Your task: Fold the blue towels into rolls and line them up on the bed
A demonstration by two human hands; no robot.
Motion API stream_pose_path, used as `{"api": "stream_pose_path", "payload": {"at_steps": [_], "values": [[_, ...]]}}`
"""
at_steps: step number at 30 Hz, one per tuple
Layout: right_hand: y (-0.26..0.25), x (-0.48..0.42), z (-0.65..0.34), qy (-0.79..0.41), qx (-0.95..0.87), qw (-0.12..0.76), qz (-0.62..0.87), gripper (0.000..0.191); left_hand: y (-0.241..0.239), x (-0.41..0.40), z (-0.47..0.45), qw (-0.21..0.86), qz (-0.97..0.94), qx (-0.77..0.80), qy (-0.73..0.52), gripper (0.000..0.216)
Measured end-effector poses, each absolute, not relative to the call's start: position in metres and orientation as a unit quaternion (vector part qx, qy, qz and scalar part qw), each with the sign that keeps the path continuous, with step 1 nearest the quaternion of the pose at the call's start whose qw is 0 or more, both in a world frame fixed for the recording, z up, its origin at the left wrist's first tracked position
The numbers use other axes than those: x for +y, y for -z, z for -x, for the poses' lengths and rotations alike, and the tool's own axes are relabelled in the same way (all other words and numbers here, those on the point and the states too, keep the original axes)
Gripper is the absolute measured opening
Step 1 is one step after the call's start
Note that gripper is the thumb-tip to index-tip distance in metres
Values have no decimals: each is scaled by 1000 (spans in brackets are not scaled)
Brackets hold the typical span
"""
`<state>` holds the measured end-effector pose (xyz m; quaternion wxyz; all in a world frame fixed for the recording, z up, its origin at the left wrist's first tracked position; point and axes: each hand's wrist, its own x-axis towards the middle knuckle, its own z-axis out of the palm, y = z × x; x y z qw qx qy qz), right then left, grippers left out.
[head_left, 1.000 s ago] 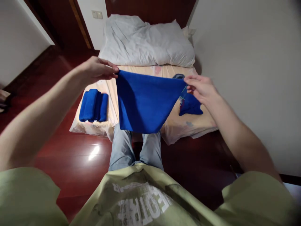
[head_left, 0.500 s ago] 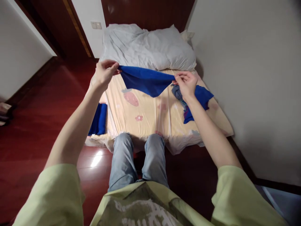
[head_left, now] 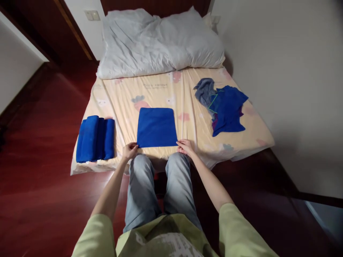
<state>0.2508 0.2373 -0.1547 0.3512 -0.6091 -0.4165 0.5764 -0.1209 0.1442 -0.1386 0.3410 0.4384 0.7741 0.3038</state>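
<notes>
A blue cloth [head_left: 157,127] lies flat and nearly square on the bed, its near edge just beyond my knees. My left hand [head_left: 130,150] pinches its near left corner. At the near right corner, my right hand [head_left: 185,146] pinches the cloth between thumb and fingers. To the left, several folded blue cloths [head_left: 93,139] lie side by side at the bed's front edge. A loose heap of crumpled cloths [head_left: 229,109], mostly blue with some purple and a green edging, lies to the right, with a grey cloth [head_left: 205,92] beside it.
The bed [head_left: 125,103] has a pale yellow sheet printed with strawberries and flowers. A large white pillow [head_left: 163,43] spans its head end. A grey wall [head_left: 281,89] runs along the right, and dark red floor [head_left: 40,171] lies to the left.
Both hands have come down and toward me with the blue cloth. It hung stretched in the air and now lies flat on the bed. My view has tilted and shifted slightly.
</notes>
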Motion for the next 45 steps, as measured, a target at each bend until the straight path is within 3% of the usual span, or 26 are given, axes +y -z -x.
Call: {"api": "stream_pose_path", "payload": {"at_steps": [6, 11, 16, 25, 31, 38, 45], "values": [[165, 244, -256, -593, -419, 339, 598, 38, 164, 145, 120, 366, -366, 743, -424, 33], [167, 238, -265, -626, -386, 327, 593, 25, 162, 141, 127, 387, -351, 711, -470, 51], [169, 235, -275, -649, -392, 278, 590, 25, 164, 121, 137, 446, -359, 667, -477, 70], [180, 233, -285, -605, -483, 280, 568, 44, 163, 131, 142, 429, -422, 699, -386, 63], [183, 234, -292, -582, -506, 266, 578, 34, 168, 126, 151, 395, -493, 667, -395, 44], [186, 235, -295, -575, -577, 209, 542, 26, 167, 111, 157, 321, -614, 665, -278, 25], [183, 240, -287, -571, -585, 188, 544, 38, 172, 116, 150, 290, -606, 690, -268, 37]]}}
